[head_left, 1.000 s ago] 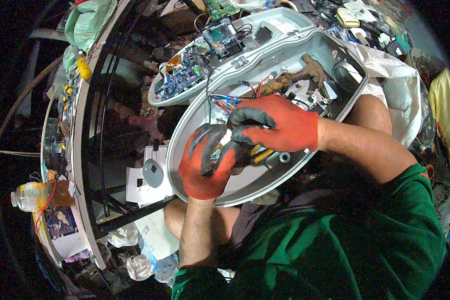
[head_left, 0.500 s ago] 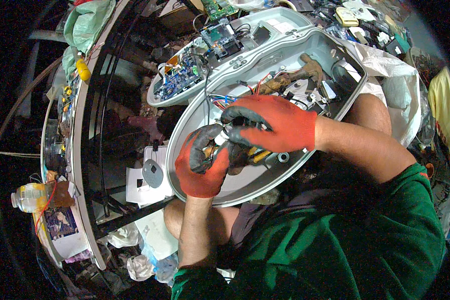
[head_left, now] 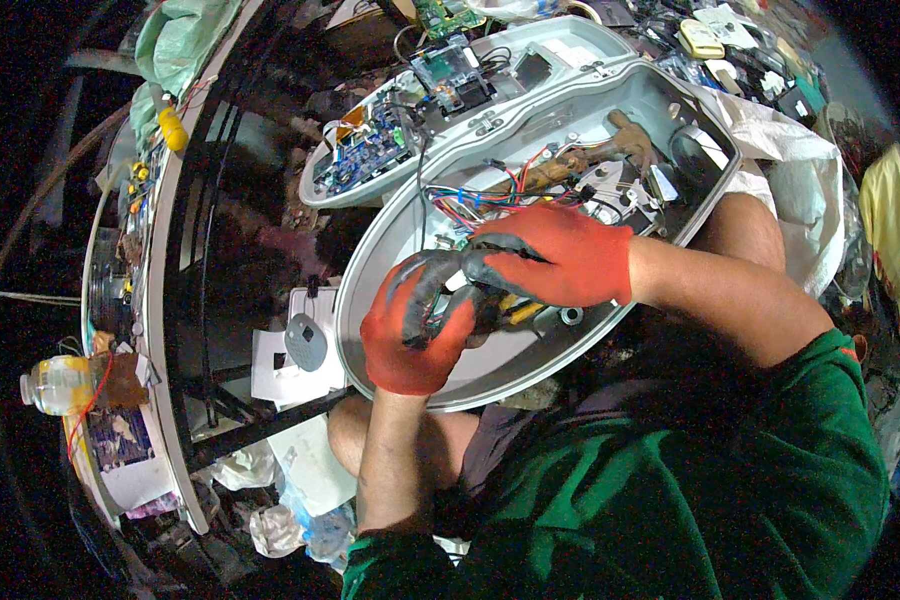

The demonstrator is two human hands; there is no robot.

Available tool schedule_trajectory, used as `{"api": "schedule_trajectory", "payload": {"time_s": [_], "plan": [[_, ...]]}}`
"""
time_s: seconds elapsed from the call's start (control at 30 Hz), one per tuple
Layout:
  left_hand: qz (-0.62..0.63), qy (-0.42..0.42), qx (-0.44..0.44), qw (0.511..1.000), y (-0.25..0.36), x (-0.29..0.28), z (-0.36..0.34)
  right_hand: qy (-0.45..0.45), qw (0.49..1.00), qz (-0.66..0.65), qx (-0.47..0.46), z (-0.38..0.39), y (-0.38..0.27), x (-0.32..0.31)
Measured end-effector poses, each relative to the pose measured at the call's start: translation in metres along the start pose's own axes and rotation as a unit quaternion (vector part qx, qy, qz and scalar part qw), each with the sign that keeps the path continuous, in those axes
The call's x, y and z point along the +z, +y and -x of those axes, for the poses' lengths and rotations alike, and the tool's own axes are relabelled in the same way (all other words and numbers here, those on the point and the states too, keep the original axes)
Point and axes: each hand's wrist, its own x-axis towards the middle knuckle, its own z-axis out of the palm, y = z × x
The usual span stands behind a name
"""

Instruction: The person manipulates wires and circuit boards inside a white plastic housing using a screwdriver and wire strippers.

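Observation:
My left hand (head_left: 417,325), in a red glove with black palm and fingertips, curls round a small white piece (head_left: 457,282). My right hand (head_left: 547,258), gloved alike, pinches at the same piece from the right, fingertips meeting the left hand's. Both are over an open grey, oval-ended plastic housing (head_left: 500,368) on my legs. Inside it are coloured wires (head_left: 470,195), a rusty hammer (head_left: 630,140), yellow-handled tool parts (head_left: 523,312) and metal fittings. My fingers hide most of what they hold.
The housing's lid (head_left: 318,185) with circuit boards lies behind it. A long frame (head_left: 158,300) with small tools, a plastic bottle (head_left: 58,385) and a yellow screwdriver handle (head_left: 172,130) runs along the left. Electronic scrap (head_left: 730,75), sacks (head_left: 790,190) and crumpled paper surround me.
My hands stay together on the small piece, with slight shifts of the fingers. My right hand is a little lower and my left has moved slightly right since half a second ago.

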Motion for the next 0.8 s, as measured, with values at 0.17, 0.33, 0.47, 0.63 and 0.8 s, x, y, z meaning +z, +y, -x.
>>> {"api": "schedule_trajectory", "payload": {"time_s": [0.17,0.33,0.47,0.63,0.8], "plan": [[0.017,0.008,0.010,1.000,-0.002,-0.002,-0.004,0.076,0.987,0.105,-0.090,0.004,-0.003,-0.008],[0.025,-0.019,0.025,0.999,-0.008,0.001,-0.002,0.025,0.993,0.087,-0.074,0.003,0.004,-0.009],[0.035,0.001,0.027,0.999,-0.011,-0.002,0.007,0.024,0.997,-0.072,0.018,0.004,0.014,0.006],[0.076,-0.020,-0.036,0.996,-0.011,-0.004,0.004,0.045,0.989,0.134,-0.036,0.004,-0.011,-0.009],[0.042,0.013,0.039,0.998,-0.027,0.011,0.021,0.032,0.990,0.134,-0.027,0.008,-0.009,-0.003]]}}
